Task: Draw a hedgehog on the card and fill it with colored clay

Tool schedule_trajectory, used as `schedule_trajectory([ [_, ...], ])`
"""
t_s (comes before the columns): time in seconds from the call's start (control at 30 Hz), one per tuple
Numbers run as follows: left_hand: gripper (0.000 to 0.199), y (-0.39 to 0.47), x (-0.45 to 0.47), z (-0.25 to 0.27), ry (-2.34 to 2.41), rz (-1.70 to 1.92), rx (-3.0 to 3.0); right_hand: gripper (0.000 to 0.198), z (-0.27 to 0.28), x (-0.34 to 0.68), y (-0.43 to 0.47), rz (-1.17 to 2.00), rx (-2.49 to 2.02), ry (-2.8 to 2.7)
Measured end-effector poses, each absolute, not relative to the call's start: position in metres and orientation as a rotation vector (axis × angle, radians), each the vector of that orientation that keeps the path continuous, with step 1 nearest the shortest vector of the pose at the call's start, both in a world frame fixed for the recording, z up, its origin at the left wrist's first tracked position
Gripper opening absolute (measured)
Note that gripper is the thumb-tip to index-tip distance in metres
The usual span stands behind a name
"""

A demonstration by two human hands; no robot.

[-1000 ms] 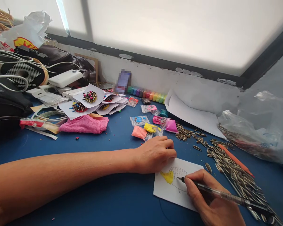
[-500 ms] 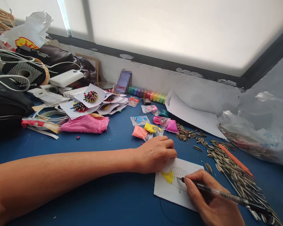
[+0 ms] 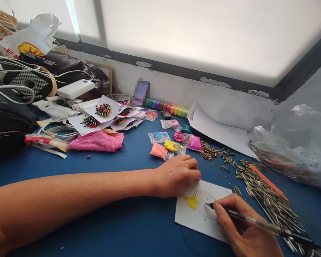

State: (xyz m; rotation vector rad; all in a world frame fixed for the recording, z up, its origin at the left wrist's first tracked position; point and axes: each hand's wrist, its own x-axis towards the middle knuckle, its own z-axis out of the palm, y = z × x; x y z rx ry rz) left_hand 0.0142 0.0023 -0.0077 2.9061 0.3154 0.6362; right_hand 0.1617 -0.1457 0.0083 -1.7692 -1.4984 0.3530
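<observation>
A black pen [image 3: 259, 223] is pinched in my right hand [image 3: 246, 223], its tip on the white paper card [image 3: 186, 216]. The card carries a pencil-thin outline of an animal-like body with rows of small curved marks. Yellow clay [image 3: 192, 202] covers its left end. My left hand [image 3: 176, 176] rests on the table with curled fingers at the card's upper left edge; its palm side is hidden. Just beyond it lie packets of orange clay [image 3: 158, 150] and yellow clay [image 3: 173, 145].
Striped sunflower seeds [image 3: 270, 200] spread to the right, with an orange stick [image 3: 269, 182] among them. Behind are a clear plastic bag [image 3: 286, 153] and white sheets [image 3: 219, 128]. Leftward lie a pink cloth [image 3: 96, 141], seed-decorated cards [image 3: 104, 110] and a black bag [image 3: 8, 117].
My right hand and the pen have moved slightly right along the drawing, and more small curved marks show. My left hand stays in place.
</observation>
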Motion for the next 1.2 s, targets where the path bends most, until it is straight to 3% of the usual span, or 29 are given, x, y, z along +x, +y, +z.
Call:
schedule_trajectory([
  [1.2, 0.020, 0.0028, 0.0155, -0.0103, 0.317, 0.660, 2.907, 0.025, 0.0103, 0.1636, -0.1462, 0.324, -1.853, -1.510],
])
